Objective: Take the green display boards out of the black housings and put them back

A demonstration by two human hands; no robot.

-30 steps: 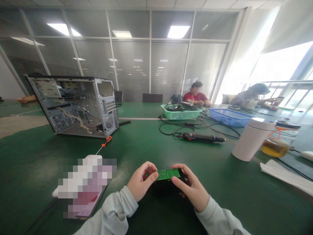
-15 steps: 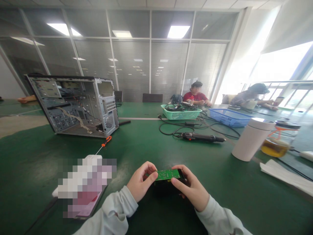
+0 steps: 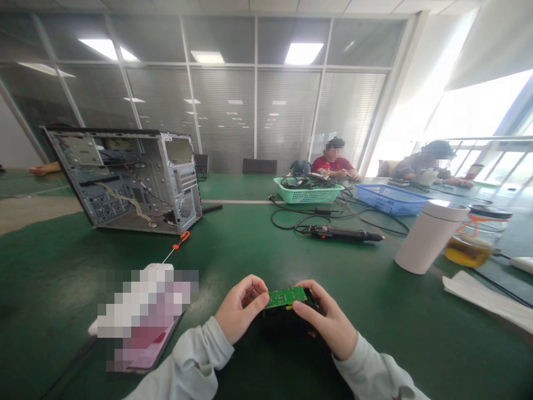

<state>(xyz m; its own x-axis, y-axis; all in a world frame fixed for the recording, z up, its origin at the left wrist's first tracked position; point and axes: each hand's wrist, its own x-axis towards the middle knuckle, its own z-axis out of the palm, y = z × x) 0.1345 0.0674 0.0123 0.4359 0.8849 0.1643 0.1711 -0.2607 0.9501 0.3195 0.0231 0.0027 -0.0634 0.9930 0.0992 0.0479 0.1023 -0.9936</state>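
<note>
Left hand point(image 3: 240, 309) and right hand point(image 3: 327, 319) held close together, not touching each other, fingers curled; each grips one short end of a green circuit board point(image 3: 285, 297). Board: glossy green solder mask, thin flat rectangle, small components and pale markings on top, too small to identify. Held low over the table, directly above a matte black block point(image 3: 283, 319), its top edge touching the board's underside at the right end; its exact form is lost in shadow. Cuffs of a pale grey-green fleece sleeve point(image 3: 195, 355) cover both wrists.

Left of hands: a pixelated, blurred object point(image 3: 145, 311), identity unclear, lying on the table point(image 3: 50, 289). Beyond it, a small orange-handled screwdriver point(image 3: 181, 240) with a thin metal shaft. Further back: an open steel computer case point(image 3: 125, 180) on its side, with bare punched panels and loose ribbon wiring.

Right of hands: a black corded electric screwdriver point(image 3: 343, 235) among black cables, a matte white tumbler point(image 3: 428, 237), a glass jar point(image 3: 468, 236) with amber liquid and an orange handle, and folded white paper point(image 3: 487, 297).

Far side: a mint plastic basket point(image 3: 308, 190) packed with cables, and a blue plastic basket point(image 3: 391, 200). Two co-workers sit beyond, one in a red shirt point(image 3: 333, 164), one in a grey top point(image 3: 420, 166).
</note>
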